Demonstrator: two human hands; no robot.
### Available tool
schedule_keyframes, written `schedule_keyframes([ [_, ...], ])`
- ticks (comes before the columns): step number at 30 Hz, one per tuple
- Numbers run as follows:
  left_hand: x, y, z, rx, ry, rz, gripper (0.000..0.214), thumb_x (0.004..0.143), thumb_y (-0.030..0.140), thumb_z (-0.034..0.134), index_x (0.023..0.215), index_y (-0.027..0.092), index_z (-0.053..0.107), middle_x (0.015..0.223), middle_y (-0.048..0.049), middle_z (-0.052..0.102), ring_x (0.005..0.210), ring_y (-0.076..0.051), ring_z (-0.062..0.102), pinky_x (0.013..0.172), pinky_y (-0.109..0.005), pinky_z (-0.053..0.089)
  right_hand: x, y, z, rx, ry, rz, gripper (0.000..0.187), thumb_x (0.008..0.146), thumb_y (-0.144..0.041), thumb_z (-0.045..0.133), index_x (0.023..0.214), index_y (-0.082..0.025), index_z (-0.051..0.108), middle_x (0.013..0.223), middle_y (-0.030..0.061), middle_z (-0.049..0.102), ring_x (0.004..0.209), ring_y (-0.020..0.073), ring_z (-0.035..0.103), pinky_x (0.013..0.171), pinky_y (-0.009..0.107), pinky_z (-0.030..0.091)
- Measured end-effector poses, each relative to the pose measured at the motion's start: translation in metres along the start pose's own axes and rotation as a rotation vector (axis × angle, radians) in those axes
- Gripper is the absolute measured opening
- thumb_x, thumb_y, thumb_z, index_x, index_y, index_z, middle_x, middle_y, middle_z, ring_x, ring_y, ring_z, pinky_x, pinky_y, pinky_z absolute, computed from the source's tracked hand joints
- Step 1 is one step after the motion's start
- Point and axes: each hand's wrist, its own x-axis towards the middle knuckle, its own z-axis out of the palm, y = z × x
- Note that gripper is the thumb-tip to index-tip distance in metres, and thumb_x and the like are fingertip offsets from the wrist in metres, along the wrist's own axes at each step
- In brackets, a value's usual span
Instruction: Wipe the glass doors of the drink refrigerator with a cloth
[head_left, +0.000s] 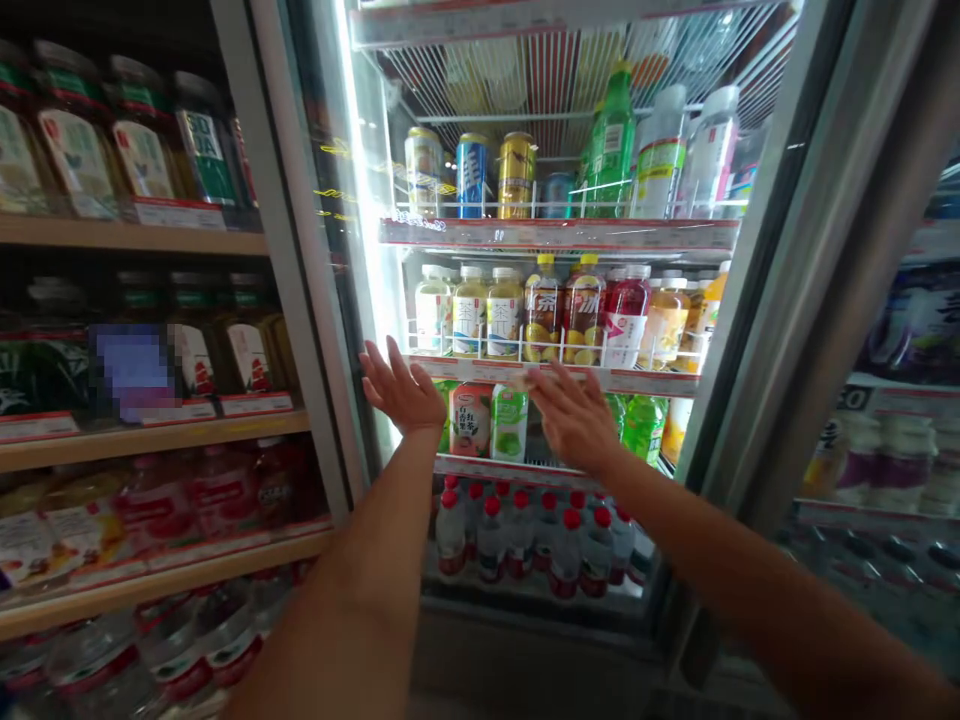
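Both my arms reach forward toward a lit drinks cooler (559, 236). My left hand (403, 390) is at the cooler's left side, fingers spread, holding nothing. My right hand (576, 418) is raised before the middle shelf edge, its fingers stretched out and nothing seen in it. It hides part of the row behind. Nearest to the hands are a pink carton (469, 420) and a green-and-white carton (510, 424). Above them stand white-labelled tea bottles (470, 312) and dark tea bottles with yellow caps (544, 308). Whether either hand touches anything, I cannot tell.
Cans (517, 175) and a green bottle (616, 140) stand on the upper cooler shelf. Several red-capped water bottles (491, 540) fill the bottom. Wooden shelves (135, 236) with bottles run along the left. A metal door frame (825, 250) rises at the right.
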Motion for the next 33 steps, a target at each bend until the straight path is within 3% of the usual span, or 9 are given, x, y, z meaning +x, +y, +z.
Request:
schedule_keyframes([
  [3,0.0,0.0,0.0,0.002,0.008,-0.001,0.06,0.104,0.036,0.027,0.161,0.017,0.03,0.169,-0.0121,0.02,0.158,-0.023,0.013,0.127,-0.049,0.014,0.028,0.033,-0.022,-0.073,0.186,0.227,0.057,0.099,-0.019,0.046,0.155,-0.027,0.043,0.16,0.0019,0.046,0.157,0.0254,0.023,0.129,0.057,0.011],
  [6,0.0,0.0,0.0,0.004,0.02,0.002,0.06,0.103,0.034,0.029,0.16,0.017,0.031,0.169,-0.0133,0.022,0.158,-0.025,0.015,0.127,-0.05,0.014,0.029,0.035,-0.024,-0.079,0.209,0.268,0.055,0.099,-0.019,0.045,0.154,-0.024,0.044,0.159,0.0034,0.046,0.157,0.0259,0.023,0.128,0.056,0.018],
  [12,0.0,-0.002,0.001,-0.006,0.029,0.021,0.06,0.103,0.034,0.029,0.159,0.015,0.033,0.168,-0.0146,0.023,0.158,-0.026,0.015,0.127,-0.051,0.015,-0.029,-0.015,0.011,0.049,-0.141,-0.217,0.057,0.093,-0.014,0.052,0.149,-0.021,0.052,0.159,0.0016,0.047,0.154,0.0228,0.03,0.129,0.047,0.019],
  [15,0.001,-0.002,0.001,-0.003,0.029,0.01,0.06,0.103,0.034,0.029,0.159,0.015,0.033,0.168,-0.0142,0.023,0.158,-0.026,0.016,0.127,-0.052,0.015,-0.034,-0.016,0.011,0.094,-0.212,-0.332,0.059,0.089,-0.014,0.056,0.148,-0.019,0.052,0.158,0.0034,0.048,0.151,0.0229,0.036,0.128,0.046,0.021],
  [21,0.001,0.001,-0.001,-0.051,0.007,-0.009,0.061,0.102,0.034,0.03,0.159,0.016,0.033,0.169,-0.0129,0.022,0.158,-0.025,0.013,0.128,-0.051,0.012,0.031,0.036,-0.026,-0.049,0.072,0.102,0.061,0.099,-0.018,0.048,0.158,-0.026,0.037,0.162,0.0008,0.043,0.157,0.0242,0.022,0.129,0.054,0.014],
  [24,0.0,0.001,-0.002,-0.076,0.003,-0.013,0.061,0.102,0.035,0.028,0.16,0.015,0.032,0.169,-0.014,0.02,0.158,-0.026,0.012,0.128,-0.052,0.01,0.044,0.042,-0.03,-0.075,0.153,0.233,0.061,0.1,-0.019,0.044,0.16,-0.027,0.032,0.163,0.0014,0.04,0.158,0.0245,0.019,0.128,0.054,0.017],
  [26,0.0,0.001,-0.002,-0.079,-0.004,-0.009,0.061,0.102,0.035,0.028,0.16,0.015,0.032,0.169,-0.014,0.019,0.159,-0.026,0.011,0.128,-0.052,0.01,0.031,0.029,-0.021,-0.061,0.117,0.159,0.061,0.1,-0.017,0.045,0.159,-0.024,0.034,0.162,0.0026,0.041,0.157,0.0245,0.021,0.128,0.052,0.019],
  [30,0.001,0.0,-0.001,-0.052,0.005,-0.007,0.061,0.101,0.036,0.029,0.16,0.017,0.033,0.169,-0.0119,0.021,0.159,-0.023,0.011,0.127,-0.051,0.011,-0.016,-0.012,0.009,0.049,-0.104,-0.23,0.057,0.093,-0.011,0.05,0.15,-0.018,0.05,0.157,0.0045,0.049,0.152,0.0231,0.035,0.126,0.045,0.025],
  [33,0.001,-0.001,0.0,-0.051,0.018,-0.011,0.061,0.102,0.037,0.028,0.159,0.018,0.034,0.169,-0.0114,0.022,0.158,-0.023,0.012,0.128,-0.049,0.01,-0.022,-0.022,0.017,0.133,-0.237,-0.385,0.055,0.09,-0.011,0.054,0.144,-0.018,0.058,0.157,0.0042,0.049,0.15,0.0225,0.039,0.125,0.043,0.028],
])
